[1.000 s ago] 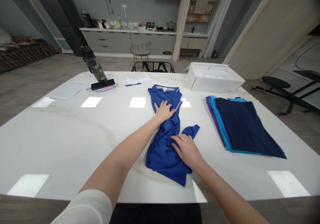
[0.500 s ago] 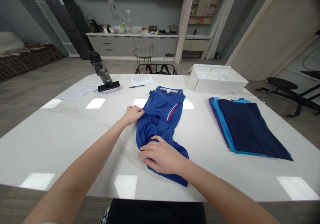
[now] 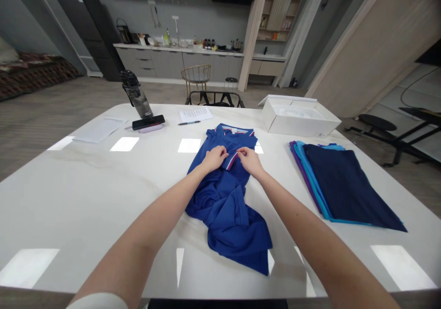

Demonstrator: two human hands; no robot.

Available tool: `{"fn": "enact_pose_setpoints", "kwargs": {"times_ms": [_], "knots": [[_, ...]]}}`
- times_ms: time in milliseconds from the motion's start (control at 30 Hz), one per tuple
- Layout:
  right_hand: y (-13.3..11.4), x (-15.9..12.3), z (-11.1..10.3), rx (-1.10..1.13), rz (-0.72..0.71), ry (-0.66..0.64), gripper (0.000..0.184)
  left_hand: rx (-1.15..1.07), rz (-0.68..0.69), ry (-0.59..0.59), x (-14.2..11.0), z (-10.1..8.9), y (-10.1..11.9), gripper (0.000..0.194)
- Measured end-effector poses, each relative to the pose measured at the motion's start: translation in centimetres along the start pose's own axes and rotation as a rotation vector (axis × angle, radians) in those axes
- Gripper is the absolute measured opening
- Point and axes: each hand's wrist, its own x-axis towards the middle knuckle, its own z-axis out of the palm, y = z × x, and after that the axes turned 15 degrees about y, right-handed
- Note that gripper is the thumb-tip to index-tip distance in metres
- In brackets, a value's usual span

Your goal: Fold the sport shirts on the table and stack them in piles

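Observation:
A blue polo shirt [image 3: 223, 203] lies rumpled on the white table, its striped collar at the far end and its lower part bunched towards me. My left hand [image 3: 215, 158] is closed on the fabric at the shirt's upper middle, fingertips pinched together. Just to its right, my right hand [image 3: 249, 160] pinches the end of the sleeve cuff, which has white and red stripes. Part of the sleeve between the two hands stays visible. Fingers cover the exact spots where the cloth is held.
Right of the shirt lies a stack of folded dark navy, light blue and purple cloths [image 3: 344, 185]. Behind it stands an open white box [image 3: 299, 118]. Farther left are a pen [image 3: 189, 123], printed paper [image 3: 196, 113], a phone [image 3: 149, 122] and a handheld vacuum [image 3: 137, 95].
My right hand has moved from the bunched lower part up to the sleeve cuff. My left hand has shifted right from the shirt's left edge onto the sleeve area.

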Motion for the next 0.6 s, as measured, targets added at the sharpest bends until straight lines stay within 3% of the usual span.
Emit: {"fn": "enact_pose_setpoints", "kwargs": {"times_ms": [67, 167, 233, 333, 433, 500, 567, 600], "knots": [[0.6, 2.2, 1.6, 0.002, 0.052, 0.025, 0.027, -0.345, -0.174, 0.233, 0.7, -1.0, -1.4, 0.012], [-0.3, 3.9, 4.1, -0.054, 0.032, 0.01, 0.031, -0.82, -0.475, 0.601, 1.2, -4.1, -4.1, 0.011], [-1.6, 4.1, 5.6, -0.152, -0.031, -0.025, 0.034, -1.013, -0.646, 0.724, 1.1, -6.8, -6.2, 0.009], [-3.6, 3.5, 7.5, -0.34, -0.165, -0.08, 0.052, -1.142, -0.813, 0.853, 0.3, -10.5, -9.4, 0.006], [-5.0, 2.6, 9.1, -0.457, -0.284, -0.096, 0.056, -0.977, -1.006, 0.992, -1.2, -13.1, -11.6, 0.016], [-5.5, 2.2, 9.9, -0.479, -0.315, -0.101, 0.043, -0.67, -0.939, 1.099, -2.3, -13.8, -11.9, 0.021], [-5.7, 2.0, 10.4, -0.465, -0.342, -0.126, 0.029, -0.307, -0.649, 1.13, -3.0, -13.6, -11.1, 0.03], [-5.7, 2.0, 10.5, -0.44, -0.361, -0.144, 0.024, -0.145, -0.469, 1.07, -3.2, -13.1, -10.4, 0.035]]}}
